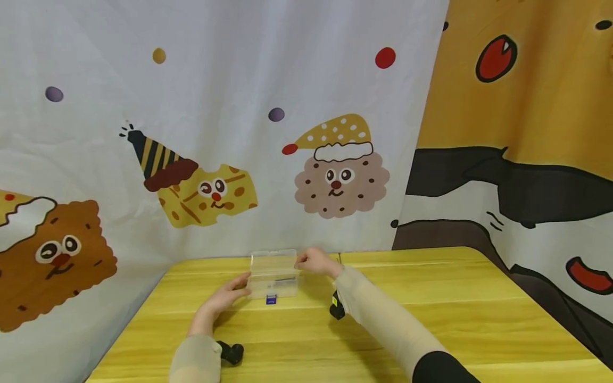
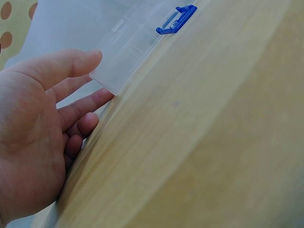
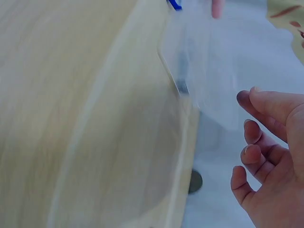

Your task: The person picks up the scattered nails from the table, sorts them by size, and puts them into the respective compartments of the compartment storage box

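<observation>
A clear plastic box (image 1: pixel 272 290) with a blue latch (image 1: pixel 271 299) on its front lies near the table's far edge. Its clear lid (image 1: pixel 274 261) is raised at the back. My left hand (image 1: pixel 230 295) holds the box's left end, thumb (image 2: pixel 90 61) at the upper corner and a fingertip at the lower one. At the lid's right edge, my right hand (image 1: pixel 317 262) pinches with thumb and index finger (image 3: pixel 251 97); its other fingers curl loosely. A thin dark strip (image 1: pixel 286 279) shows through the box's right part.
The box stands on a yellow wood-grain table (image 1: pixel 287 340). Behind the far edge hangs a white curtain (image 1: pixel 215 80) with printed cartoon food, and a brown patterned cloth (image 1: pixel 479 117) hangs at the right. Black wrist devices (image 1: pixel 231 352) sit at both sleeves.
</observation>
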{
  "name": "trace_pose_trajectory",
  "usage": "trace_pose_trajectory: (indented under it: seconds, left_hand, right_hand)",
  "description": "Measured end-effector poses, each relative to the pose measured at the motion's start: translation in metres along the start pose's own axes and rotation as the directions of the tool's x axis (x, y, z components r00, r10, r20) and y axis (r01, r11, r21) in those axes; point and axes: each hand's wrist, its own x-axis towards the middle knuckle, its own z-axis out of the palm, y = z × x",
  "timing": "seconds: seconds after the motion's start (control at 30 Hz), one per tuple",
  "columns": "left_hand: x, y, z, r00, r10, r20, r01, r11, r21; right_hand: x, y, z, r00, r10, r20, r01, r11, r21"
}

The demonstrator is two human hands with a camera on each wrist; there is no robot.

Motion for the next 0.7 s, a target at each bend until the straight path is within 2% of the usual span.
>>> trace_pose_trajectory:
  seconds: [0.27, 0.5, 0.7]
  left_hand:
    - [-0.005, 0.000, -0.001, 1.000, -0.013, 0.000, 0.013, 1.000, 0.014]
    - [-0.006, 0.002, 0.001, 1.000, 0.002, 0.007, -0.002, 1.000, 0.029]
    - [-0.002, -0.001, 0.001, 1.000, 0.015, 0.006, -0.016, 1.000, 0.023]
  right_hand:
    - [-0.019, 0.014, -0.023, 0.993, 0.106, -0.051, -0.102, 0.992, 0.076]
    - [-0.036, 0.038, -0.040, 0.989, 0.111, -0.102, -0.096, 0.985, 0.142]
    - [-0.052, 0.056, -0.048, 0.976, 0.174, -0.133, -0.148, 0.971, 0.187]
